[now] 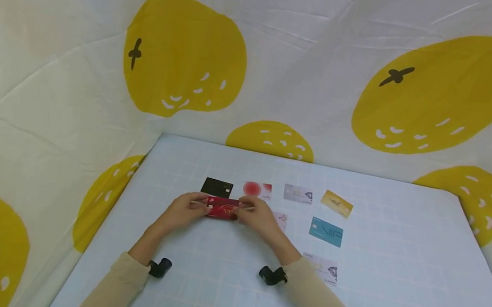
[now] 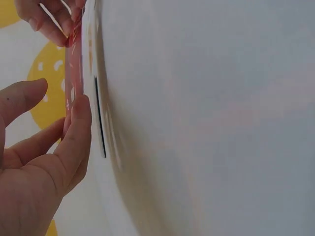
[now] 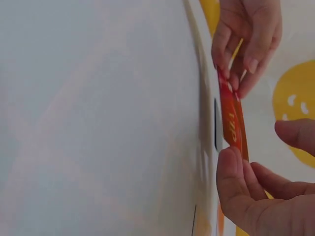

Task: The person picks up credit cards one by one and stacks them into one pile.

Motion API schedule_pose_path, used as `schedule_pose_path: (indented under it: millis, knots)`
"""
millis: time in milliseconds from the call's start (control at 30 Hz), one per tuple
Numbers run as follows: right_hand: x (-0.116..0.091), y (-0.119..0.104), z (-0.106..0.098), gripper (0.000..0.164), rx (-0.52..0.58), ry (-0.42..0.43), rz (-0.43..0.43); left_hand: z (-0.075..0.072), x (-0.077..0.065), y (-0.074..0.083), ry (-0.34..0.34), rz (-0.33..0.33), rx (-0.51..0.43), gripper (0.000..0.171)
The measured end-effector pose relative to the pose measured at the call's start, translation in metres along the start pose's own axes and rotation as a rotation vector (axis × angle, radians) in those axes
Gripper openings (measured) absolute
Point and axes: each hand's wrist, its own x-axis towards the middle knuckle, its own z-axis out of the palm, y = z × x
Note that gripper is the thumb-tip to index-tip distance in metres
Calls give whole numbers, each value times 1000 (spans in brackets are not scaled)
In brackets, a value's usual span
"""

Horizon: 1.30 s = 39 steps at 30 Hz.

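Note:
Both hands hold a red card with gold VIP lettering, raised over the table. My left hand pinches its left end and my right hand its right end. In the right wrist view, a second reddish layer shows behind the lettered face of the card. Seen from the left wrist, the card is nearly edge-on between the fingers. Just beyond the hands lie a black card and a white card with a red disc. A pink-patterned card is partly hidden by the right hand.
Right of the hands lie a silver card, a gold card, a teal card and another silver card close to the right forearm. The pale checked tabletop meets a white curtain with yellow fruit prints behind.

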Motion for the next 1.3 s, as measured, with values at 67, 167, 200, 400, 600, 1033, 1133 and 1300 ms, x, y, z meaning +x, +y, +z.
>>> schedule_pose_path:
  millis: [67, 167, 200, 400, 600, 1033, 1133, 1300]
  knots:
    - [-3, 1, -4, 41, 6, 2, -1, 3, 1, 3, 1, 10, -3, 48]
    - [-8, 1, -11, 41, 21, 9, 4, 8, 1, 6, 2, 19, -6, 48]
    - [-10, 2, -13, 42, 24, 12, 1, 9, 2, 7, 2, 22, -6, 48]
    - [-19, 7, -27, 41, 42, 24, 24, 20, 5, 14, -7, 43, -59, 45]
    - [-28, 14, -40, 41, 81, 43, 64, 34, 11, 19, -49, 78, -83, 44]
    - [-44, 26, -70, 43, 101, 94, 113, 63, 24, 37, -127, 162, -72, 42]
    - [-45, 31, -75, 43, 73, 114, 123, 70, 29, 39, -145, 180, -72, 43]
    - [-48, 36, -82, 42, 65, 131, 139, 80, 33, 44, -174, 193, -70, 43]
